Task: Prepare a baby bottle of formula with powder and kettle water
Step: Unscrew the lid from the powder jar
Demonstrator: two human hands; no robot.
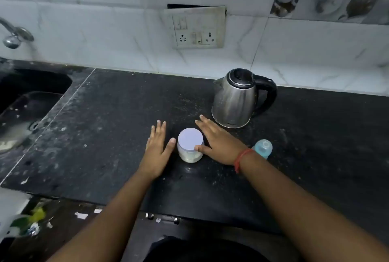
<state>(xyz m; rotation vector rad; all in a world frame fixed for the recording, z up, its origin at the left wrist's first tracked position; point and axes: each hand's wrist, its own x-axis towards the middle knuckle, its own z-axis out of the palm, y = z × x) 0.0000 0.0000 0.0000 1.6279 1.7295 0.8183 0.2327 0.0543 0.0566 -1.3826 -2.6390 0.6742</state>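
The powder jar [190, 145] stands upright on the dark table [117, 114], its pale lid closed, and everything else I place from it. Just left of the jar is the left hand [156, 148] — fingers straight and together, thumb spread toward the jar but not quite touching the glass, holding nothing. The jar's long axis goes straight up, so it sits right between the two hands. Just right of the jar is the right hand [219, 144], also flat with straight fingers; its thumb tip touches the rim of the lid, so this hand seems a little nearer to a grip. Right of the jar, behind that wrist, the baby bottle [263, 148] stands, partly hidden. Behind the jar and to the right, well apart, is the steel kettle [235, 99], handle turned away to the right. I judge the coming move is to close both hands on the jar and open the lid.
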